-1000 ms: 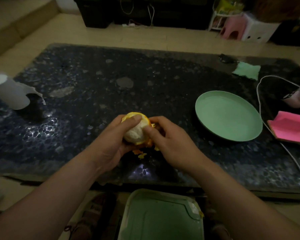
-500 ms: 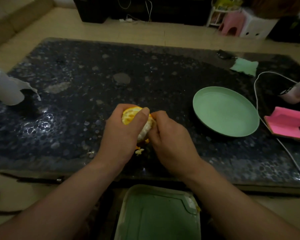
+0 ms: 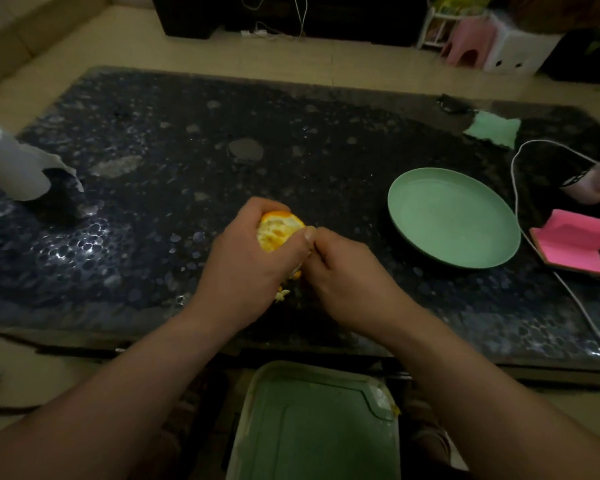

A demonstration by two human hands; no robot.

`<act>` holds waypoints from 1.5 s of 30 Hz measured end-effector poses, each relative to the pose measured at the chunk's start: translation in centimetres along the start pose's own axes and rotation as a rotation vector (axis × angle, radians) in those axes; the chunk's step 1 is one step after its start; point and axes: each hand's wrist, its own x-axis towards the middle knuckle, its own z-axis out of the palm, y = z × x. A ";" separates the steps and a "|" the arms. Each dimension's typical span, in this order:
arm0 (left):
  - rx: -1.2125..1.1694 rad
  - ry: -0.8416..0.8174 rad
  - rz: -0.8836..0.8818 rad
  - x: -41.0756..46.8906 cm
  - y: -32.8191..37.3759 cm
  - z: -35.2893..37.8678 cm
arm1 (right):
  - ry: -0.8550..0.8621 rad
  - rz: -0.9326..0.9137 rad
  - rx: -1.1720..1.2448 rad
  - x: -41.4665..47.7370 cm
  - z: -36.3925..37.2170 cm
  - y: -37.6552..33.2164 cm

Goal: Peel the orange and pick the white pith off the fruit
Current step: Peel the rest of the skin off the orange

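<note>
From the head view, the orange (image 3: 278, 233) is held up just above the near part of the table (image 3: 326, 150), between both hands. The left hand (image 3: 243, 271) grips it, its fingers (image 3: 253, 211) curled over the far side and the thumb laid across the near right edge. The right hand (image 3: 355, 284) is pressed against the fruit's right side, its fingers (image 3: 321, 244) curled tight and pinching there; whether they have peel or pith is hidden by the two hands. The face of the fruit that shows is bare, yellow-orange flesh with pale patches of pith, and a thin band of darker rind runs along its top edge. A few scraps (image 3: 282, 294) lie on the table just under the hands. So the peeling looks largely done on the side that shows, with some rind and a fair amount of pith left; the underside cannot be judged. The green plate (image 3: 454, 258) to the right holds nothing, so the fruit is not yet set down. A green tray (image 3: 312, 431) sits below the table's near edge, a likely place for the waste. A paper roll (image 3: 13, 168) stands far left.
</note>
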 end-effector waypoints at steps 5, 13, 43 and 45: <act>0.028 0.023 0.010 0.6 -0.1 -0.2 | -0.031 0.050 0.064 0.4 0.1 0.2; 0.032 -0.035 -0.009 1.0 -0.8 -0.8 | -0.075 0.044 -0.004 0.8 0.6 0.3; -0.822 -0.042 -0.563 2.6 -0.4 -2.9 | -0.015 0.083 -0.200 1.5 1.7 1.2; -0.823 -0.080 -0.563 2.5 -0.4 -2.7 | 0.009 0.079 -0.178 1.4 1.6 1.1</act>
